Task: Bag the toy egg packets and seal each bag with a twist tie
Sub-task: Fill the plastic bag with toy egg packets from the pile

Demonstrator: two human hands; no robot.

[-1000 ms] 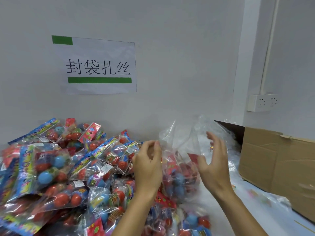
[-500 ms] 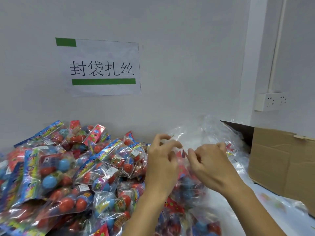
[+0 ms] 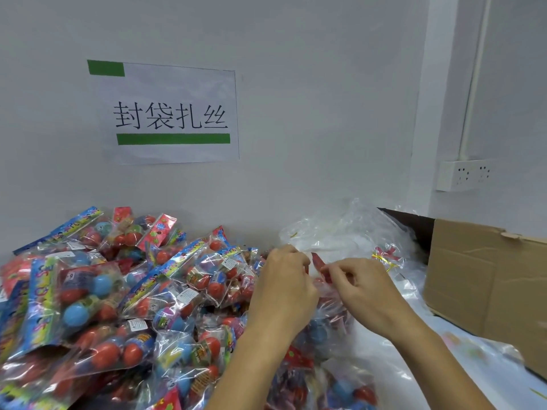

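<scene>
We pinch the gathered neck of the clear bag of toy eggs with our left hand and right hand, beside the packet pile on the surface.

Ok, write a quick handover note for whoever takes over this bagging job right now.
Left hand and right hand: both pinch the gathered neck of the clear plastic bag of toy egg packets.
Loose pile of colourful toy egg packets: on the left, unbagged.
Yellow twist ties: behind the right hand.
Brown cardboard box: on the right.
Done: bag filled.
Left: tie this bag, then bag the pile.
</scene>
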